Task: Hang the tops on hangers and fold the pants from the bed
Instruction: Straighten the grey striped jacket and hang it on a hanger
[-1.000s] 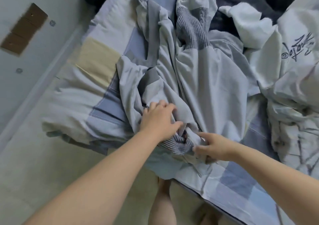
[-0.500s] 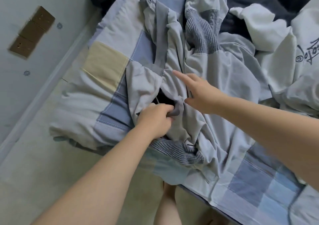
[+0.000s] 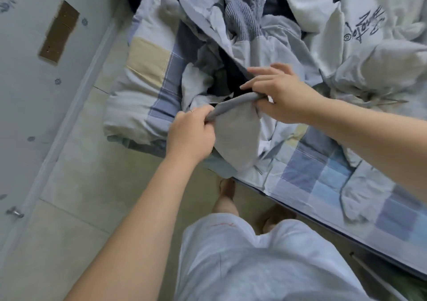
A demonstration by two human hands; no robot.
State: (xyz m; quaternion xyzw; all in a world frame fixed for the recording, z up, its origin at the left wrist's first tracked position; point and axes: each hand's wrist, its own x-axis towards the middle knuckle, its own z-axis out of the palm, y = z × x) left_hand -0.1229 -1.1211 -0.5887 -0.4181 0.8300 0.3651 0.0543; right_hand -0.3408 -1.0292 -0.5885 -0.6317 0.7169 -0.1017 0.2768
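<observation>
Grey cloth of a top (image 3: 235, 136) stretches between both grips: the left hand (image 3: 191, 134) curls round one end of its rolled edge, the right hand (image 3: 282, 95) pinches the other end. The rest sags below them onto the bed (image 3: 147, 65).

Even, soft daylight; shadows faint. Motion blur throughout, no glare. Wide-angle lens bends the frame edges noticeably.

Dark cursive lettering (image 3: 365, 26) runs across the white garment (image 3: 381, 53) beyond the right hand (image 3: 284, 95), too stylised to read, and a red mark (image 3: 221, 225) on the person's shorts (image 3: 254, 266) is illegible.
</observation>
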